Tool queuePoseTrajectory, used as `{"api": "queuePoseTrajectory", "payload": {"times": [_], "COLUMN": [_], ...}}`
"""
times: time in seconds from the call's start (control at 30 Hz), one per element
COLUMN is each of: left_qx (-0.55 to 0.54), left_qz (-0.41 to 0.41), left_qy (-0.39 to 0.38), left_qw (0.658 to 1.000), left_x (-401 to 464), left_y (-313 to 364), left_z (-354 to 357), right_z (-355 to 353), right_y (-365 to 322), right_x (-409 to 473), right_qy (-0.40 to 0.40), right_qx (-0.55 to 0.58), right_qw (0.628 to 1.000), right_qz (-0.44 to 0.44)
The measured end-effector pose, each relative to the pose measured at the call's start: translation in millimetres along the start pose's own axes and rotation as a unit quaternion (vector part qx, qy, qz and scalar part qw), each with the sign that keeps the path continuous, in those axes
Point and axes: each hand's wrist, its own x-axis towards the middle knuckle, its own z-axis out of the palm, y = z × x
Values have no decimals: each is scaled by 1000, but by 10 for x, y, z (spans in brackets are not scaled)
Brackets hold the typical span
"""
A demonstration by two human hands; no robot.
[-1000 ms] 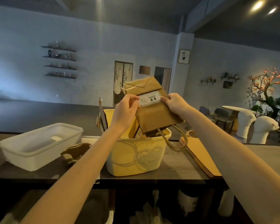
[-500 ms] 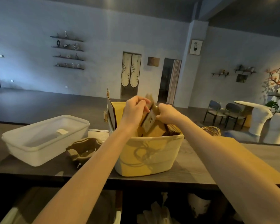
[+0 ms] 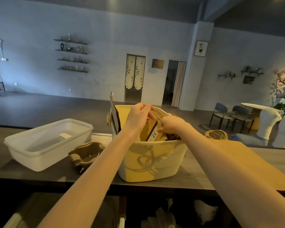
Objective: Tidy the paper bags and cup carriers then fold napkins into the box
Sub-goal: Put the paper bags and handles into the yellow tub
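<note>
Both grips, left hand and right hand, hold paper bags inside yellow bin

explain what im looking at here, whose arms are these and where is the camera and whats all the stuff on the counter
There is no machine here. The arms belong to a person wearing a wide-angle camera on the head, so the single view looks forward and down along them.

Both hands are inside a yellow tub on a dark counter. The left hand holds back the tops of brown paper bags standing in the tub, and the right hand grips a labelled paper bag among them.

Left of the tub lies a brown pulp cup carrier, then a white plastic box. To the right, flat paper bags lie stacked behind the right arm, their twine handles at the far end.
</note>
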Motion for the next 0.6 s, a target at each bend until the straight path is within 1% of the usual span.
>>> {"api": "queuePoseTrajectory", "payload": {"times": [0.1, 0.2, 0.3, 0.37, 0.47, 0.6], "left_qx": [33, 72, 51, 29, 6, -23], "left_qz": [26, 54, 68, 68, 46, -36], "left_qy": [0, -8, -33, -62, -123, -203], "left_qw": [999, 996, 996, 995, 991, 978], "left_x": [5, -17, -104, -201, -358, -512], "left_y": [13, 54, 165, 254, 337, 339], "left_z": [10, 78, 256, 429, 742, 1212], "right_z": [-46, -138, -186, -175, -133, -46], "right_y": [106, 232, 419, 576, 867, 1335], "right_x": [-85, -304, -567, -757, -1059, -1398], "right_qy": [43, 104, 170, 207, 225, 227], "right_qx": [85, 177, 233, 248, 252, 235], "right_qw": [995, 979, 957, 945, 937, 930], "right_qz": [2, 6, 30, 50, 91, 168]}}
